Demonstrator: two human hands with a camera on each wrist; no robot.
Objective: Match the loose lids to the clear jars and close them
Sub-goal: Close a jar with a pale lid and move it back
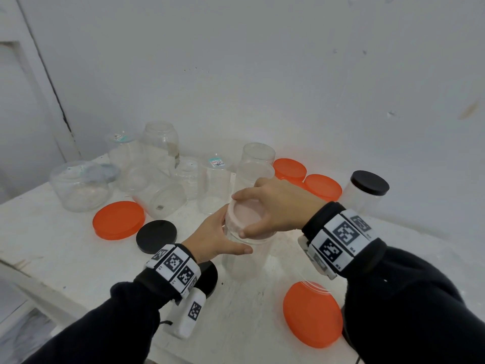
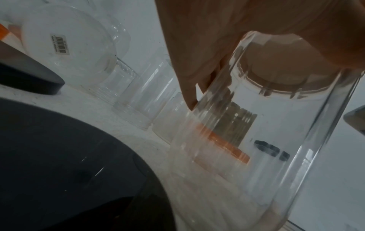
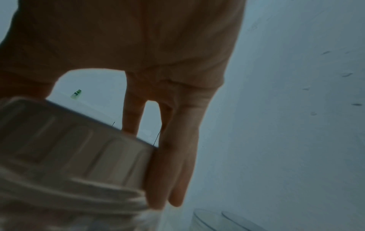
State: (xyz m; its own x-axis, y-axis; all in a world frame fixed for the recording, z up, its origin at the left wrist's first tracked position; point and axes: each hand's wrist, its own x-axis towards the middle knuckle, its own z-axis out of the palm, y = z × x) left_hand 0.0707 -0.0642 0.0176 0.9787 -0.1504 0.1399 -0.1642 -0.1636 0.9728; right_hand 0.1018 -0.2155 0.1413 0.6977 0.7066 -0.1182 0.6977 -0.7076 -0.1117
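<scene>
A tall clear jar (image 1: 245,261) stands upright at the middle of the white table (image 1: 65,245). My left hand (image 1: 219,236) wraps around its upper body, thumb in front. A pale translucent lid (image 1: 246,215) sits on the jar's mouth, and my right hand (image 1: 273,206) grips its rim from above with thumb and fingers. In the left wrist view the jar wall (image 2: 266,140) fills the right side, with fingers (image 2: 189,87) pressed on it. The right wrist view shows the ribbed lid (image 3: 75,143) with fingers (image 3: 171,168) along its edge.
Several open clear jars (image 1: 157,164) crowd the back left. Orange lids lie at left (image 1: 118,223), front right (image 1: 312,313) and back right (image 1: 290,168). Two black lids (image 1: 157,235) lie near my left wrist. A jar closed with a black lid (image 1: 369,185) stands at right, near the wall.
</scene>
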